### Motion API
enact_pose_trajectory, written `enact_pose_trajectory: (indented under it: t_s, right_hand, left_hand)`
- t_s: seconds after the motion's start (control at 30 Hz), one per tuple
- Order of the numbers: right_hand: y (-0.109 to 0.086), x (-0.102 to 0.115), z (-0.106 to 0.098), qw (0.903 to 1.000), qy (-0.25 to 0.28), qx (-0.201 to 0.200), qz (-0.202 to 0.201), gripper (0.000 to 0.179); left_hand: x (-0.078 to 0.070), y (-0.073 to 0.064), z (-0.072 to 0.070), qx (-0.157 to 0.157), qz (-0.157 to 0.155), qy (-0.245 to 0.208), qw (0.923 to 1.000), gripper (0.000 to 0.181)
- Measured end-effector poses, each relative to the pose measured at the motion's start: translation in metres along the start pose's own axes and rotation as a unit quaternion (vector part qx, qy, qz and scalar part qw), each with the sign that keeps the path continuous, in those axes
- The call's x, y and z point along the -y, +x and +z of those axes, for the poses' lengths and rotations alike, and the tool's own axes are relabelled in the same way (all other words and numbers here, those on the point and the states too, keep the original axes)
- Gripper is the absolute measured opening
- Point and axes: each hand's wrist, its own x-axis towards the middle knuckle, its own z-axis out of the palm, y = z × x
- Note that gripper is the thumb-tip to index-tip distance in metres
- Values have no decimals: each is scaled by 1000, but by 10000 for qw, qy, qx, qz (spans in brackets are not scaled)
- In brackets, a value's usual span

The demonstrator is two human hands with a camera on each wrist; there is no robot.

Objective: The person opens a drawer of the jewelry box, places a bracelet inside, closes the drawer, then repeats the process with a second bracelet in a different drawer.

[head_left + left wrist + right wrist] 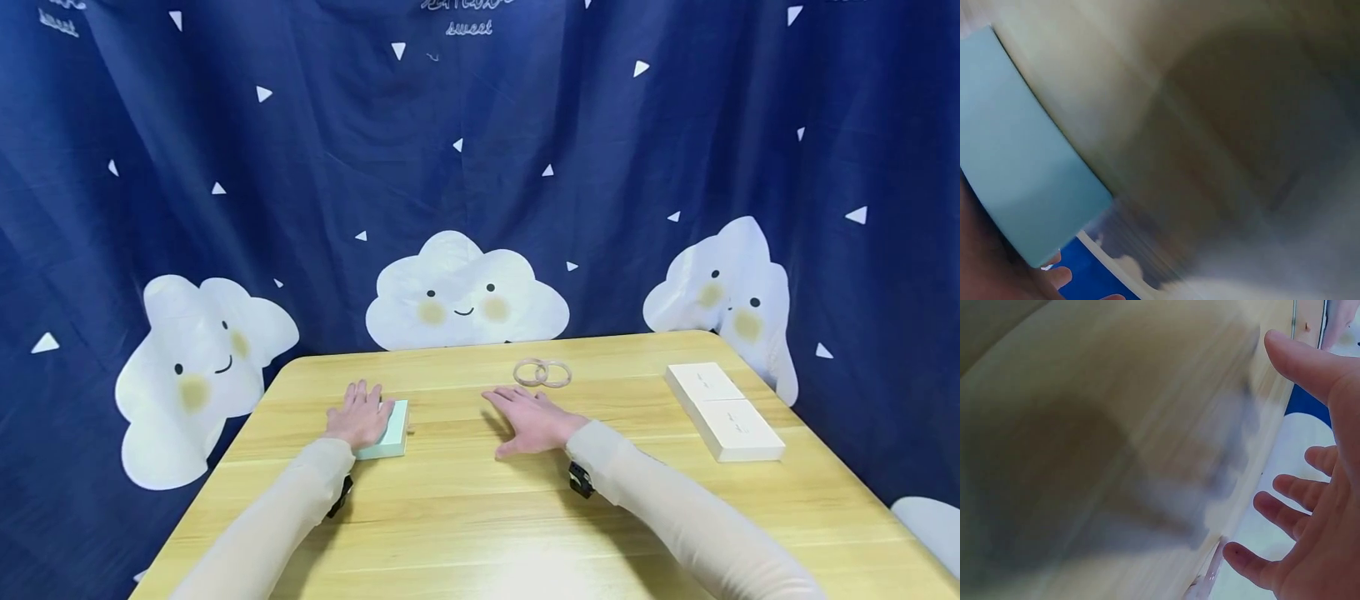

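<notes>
A flat pale teal box [395, 423] lies on the left part of the wooden table, with a small tab at its right side. My left hand [360, 415] rests on top of it, fingers stretched forward, hiding much of the lid. The left wrist view shows a long side of the box [1035, 147] close up. My right hand [534, 419] hovers over the table right of centre, palm down, fingers spread and thumb apart, holding nothing. Just beyond its fingers lie two pale pinkish linked rings [529, 382]. In the right wrist view the right hand [1316, 506] casts a shadow on the wood.
Two white boxes stand end to end near the table's right edge, a farther box [703, 381] and a nearer box [738, 423]. Behind the wooden table [450, 492] hangs a dark blue curtain [465, 192] with clouds and triangles.
</notes>
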Motion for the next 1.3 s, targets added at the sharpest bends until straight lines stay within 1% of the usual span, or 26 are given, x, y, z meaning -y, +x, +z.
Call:
enact_pose_trajectory:
  t_s: [0.1, 0.3, 0.4, 0.53, 0.7, 0.87, 1.0, 1.13, 1.3]
  right_hand:
    - [-1, -2, 2, 10000, 2, 18, 24, 104]
    - [-3, -5, 1, 10000, 48, 6, -9, 103]
    - [-4, -5, -1, 10000, 55, 18, -18, 103]
    - [-8, -5, -4, 10000, -70, 42, 20, 104]
    - [-14, -6, -9, 9999, -154, 5, -27, 104]
    - [-20, -8, -15, 9994, -315, 45, -111, 103]
    - [-28, -10, -21, 9994, -328, 102, -47, 102]
    - [-41, -13, -28, 9994, -273, 214, 29, 100]
    - [-57, -16, -38, 9991, -195, 377, -11, 96]
  left_hand:
    - [3, -1, 0, 21, -24, -41, 10000, 72]
    - [2, -4, -2, 94, -15, -141, 9999, 73]
    - [2, -4, 0, 182, -35, -213, 9996, 75]
    - [3, -2, 2, 242, -59, -281, 9993, 75]
    - [4, 0, 5, 184, -55, -265, 9995, 77]
    - [7, 2, 6, 105, -39, -98, 9999, 79]
    - [7, 2, 4, 80, -42, -41, 10000, 77]
    - [6, 2, 4, 72, -14, -71, 9999, 76]
    - [6, 3, 6, 83, -1, -26, 10000, 76]
